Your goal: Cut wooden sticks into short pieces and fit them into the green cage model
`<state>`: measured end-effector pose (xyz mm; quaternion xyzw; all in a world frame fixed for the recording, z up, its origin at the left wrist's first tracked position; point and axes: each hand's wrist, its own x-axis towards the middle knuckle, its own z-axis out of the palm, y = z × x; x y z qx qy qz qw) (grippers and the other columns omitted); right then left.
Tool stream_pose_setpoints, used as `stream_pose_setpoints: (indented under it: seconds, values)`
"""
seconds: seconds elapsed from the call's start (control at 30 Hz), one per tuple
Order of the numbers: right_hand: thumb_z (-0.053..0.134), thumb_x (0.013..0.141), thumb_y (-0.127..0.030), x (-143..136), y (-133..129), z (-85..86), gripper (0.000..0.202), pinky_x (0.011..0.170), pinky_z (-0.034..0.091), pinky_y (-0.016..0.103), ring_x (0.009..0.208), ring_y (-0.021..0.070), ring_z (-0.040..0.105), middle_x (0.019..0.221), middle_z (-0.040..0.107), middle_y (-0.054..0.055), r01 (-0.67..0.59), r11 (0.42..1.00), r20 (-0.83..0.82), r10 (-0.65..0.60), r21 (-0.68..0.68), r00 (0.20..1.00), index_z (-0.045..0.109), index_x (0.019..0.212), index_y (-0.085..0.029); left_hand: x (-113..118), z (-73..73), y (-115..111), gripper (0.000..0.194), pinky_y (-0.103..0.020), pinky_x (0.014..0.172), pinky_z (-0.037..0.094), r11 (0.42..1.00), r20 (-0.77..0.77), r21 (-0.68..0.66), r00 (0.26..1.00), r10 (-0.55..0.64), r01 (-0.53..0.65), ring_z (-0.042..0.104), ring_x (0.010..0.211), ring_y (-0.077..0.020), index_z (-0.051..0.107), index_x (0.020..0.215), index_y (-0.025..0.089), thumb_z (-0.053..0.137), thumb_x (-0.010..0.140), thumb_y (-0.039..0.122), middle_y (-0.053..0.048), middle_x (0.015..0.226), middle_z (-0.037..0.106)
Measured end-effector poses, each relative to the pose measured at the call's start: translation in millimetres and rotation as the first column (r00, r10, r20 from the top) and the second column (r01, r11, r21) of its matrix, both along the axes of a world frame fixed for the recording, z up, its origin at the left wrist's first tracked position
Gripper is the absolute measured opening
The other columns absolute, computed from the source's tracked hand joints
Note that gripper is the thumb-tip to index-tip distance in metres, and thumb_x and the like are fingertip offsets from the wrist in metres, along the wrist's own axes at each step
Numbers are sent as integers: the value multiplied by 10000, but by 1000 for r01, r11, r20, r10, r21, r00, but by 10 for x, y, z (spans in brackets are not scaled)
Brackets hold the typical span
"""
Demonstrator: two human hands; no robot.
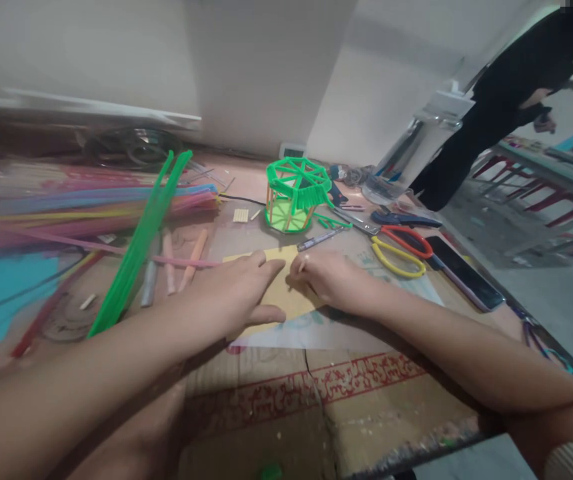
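Note:
A sheet of yellow paper (pixel 291 303) lies on a whitish sheet (pixel 266 339) in front of me. My left hand (pixel 249 287) rests on the yellow paper's left part, thumb and fingers apart. Over its right part, my right hand (pixel 329 277) is closed in a pinch; what it holds, if anything, is hidden. Just beyond the hands lies a pen (pixel 320 239). Behind that stands a small round frame (pixel 299 193) with a green spoked top and base and brown uprights.
Scissors (pixel 401 250) with red and yellow handles and a phone (pixel 466 273) lie to the right. Green strips (pixel 141 243) and blurred coloured bundles (pixel 181 200) fill the left. A clear pump bottle (pixel 416 147) stands at the back right; a person in black (pixel 496 87) is beyond.

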<state>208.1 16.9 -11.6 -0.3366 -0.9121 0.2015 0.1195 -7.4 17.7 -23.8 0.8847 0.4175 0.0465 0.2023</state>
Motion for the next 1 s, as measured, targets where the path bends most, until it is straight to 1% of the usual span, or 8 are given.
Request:
stream_pose_setpoints:
  seconds: [0.13,0.23,0.33,0.43,0.67,0.77,0.9,1.0]
  values:
    - [537,868,-92,3,15,-13,125,769,485,291,826,174,640,876,718,58,-74,997,-15,74,-31,997,624,853,-181,-2,-16,2,576,-368,783,455,1000,7,10,1000,2,-2,610,1019,-297,543,1289,253,658,818,563,-84,1106,605]
    - [539,854,-90,6,24,-21,116,730,477,286,786,175,629,852,709,60,27,1000,-23,-27,15,999,608,835,-181,-8,-33,3,563,-365,773,452,1000,4,25,1000,-10,10,612,997,-290,543,1264,247,661,817,568,-78,1086,605]
    - [529,851,-78,-4,20,-23,129,736,476,277,776,165,626,842,704,46,-56,997,-37,54,-44,998,608,855,-180,-6,-34,2,546,-365,779,449,999,-6,36,1000,-18,18,605,1022,-292,540,1257,250,650,828,569,-76,1103,600]
    - [540,875,-124,-16,17,-23,94,702,468,283,749,173,618,823,694,64,31,999,-31,-31,-11,999,604,820,-167,5,-15,-2,543,-365,785,446,1000,-24,27,1000,-7,8,608,1018,-293,542,1241,236,654,825,567,-82,1100,600]
    - [549,863,-97,-27,-3,-15,104,720,465,275,775,169,620,840,700,59,25,1000,-24,-24,11,999,614,835,-173,24,21,-22,507,-375,801,451,1000,-44,22,999,2,-1,607,1010,-299,557,1195,212,646,833,556,-99,1101,605]
    - [537,848,-73,-30,-1,-26,133,758,474,274,798,166,629,864,709,54,-101,994,-48,99,-36,994,626,859,-171,35,42,-27,524,-386,809,458,1000,-52,7,999,-2,3,604,1036,-307,540,1232,205,636,849,549,-107,1137,601]
    - [553,842,-79,-39,12,-22,109,731,467,285,775,180,620,840,703,72,30,1000,-18,-29,11,999,626,827,-159,47,89,-41,527,-398,825,472,1000,-68,12,998,-9,10,611,1038,-312,537,1240,183,651,850,519,-117,1143,609]
    - [524,842,-52,-44,12,-4,156,735,464,264,778,159,616,845,704,46,-75,996,-35,73,-48,997,623,850,-172,47,117,-53,491,-407,843,477,999,-67,28,997,-24,26,608,1051,-308,530,1255,172,621,884,481,-123,1151,607]
